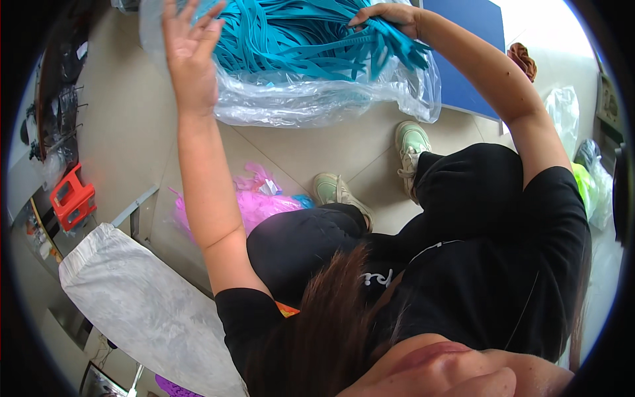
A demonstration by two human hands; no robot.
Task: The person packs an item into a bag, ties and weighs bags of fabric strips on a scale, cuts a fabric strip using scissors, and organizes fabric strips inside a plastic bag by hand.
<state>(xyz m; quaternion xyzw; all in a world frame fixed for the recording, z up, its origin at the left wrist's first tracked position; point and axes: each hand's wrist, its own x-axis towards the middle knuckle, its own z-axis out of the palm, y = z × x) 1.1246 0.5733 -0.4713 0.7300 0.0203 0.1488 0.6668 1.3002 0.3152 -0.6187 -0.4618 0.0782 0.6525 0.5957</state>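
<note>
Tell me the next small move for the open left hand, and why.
Probably lower the left hand onto the pile of teal flat plastic straps in the clear plastic bag: it hovers open and empty, while the right hand already grips a bunch.

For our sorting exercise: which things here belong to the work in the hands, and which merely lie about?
In use: right hand gripping teal strips; left hand open over the clear plastic bag.

Lying about: pink bag, red crate, grey sack, blue board.
</note>
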